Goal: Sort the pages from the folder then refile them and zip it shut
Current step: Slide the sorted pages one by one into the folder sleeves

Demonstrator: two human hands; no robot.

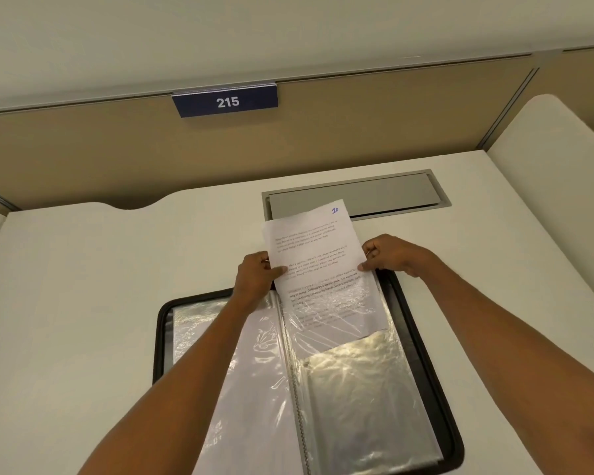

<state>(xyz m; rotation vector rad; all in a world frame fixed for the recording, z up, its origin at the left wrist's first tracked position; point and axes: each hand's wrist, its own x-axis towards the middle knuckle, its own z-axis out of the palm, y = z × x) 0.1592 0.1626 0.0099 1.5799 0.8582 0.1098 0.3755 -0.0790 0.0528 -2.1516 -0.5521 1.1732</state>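
Head view: both hands are pinching the page (314, 248), left hand (256, 274) and right hand (393, 253) fingers closing on its side edges. Its lower half is sitting blurred inside a plastic sleeve (336, 313) of the open folder (422, 358) on the table (83, 286); print is unreadable.

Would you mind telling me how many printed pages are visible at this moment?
1. The printed page, marked 10 in its top corner, is held by the left hand and right hand, its lower part inside a clear sleeve of the open folder. Others may be hidden in other sleeves.
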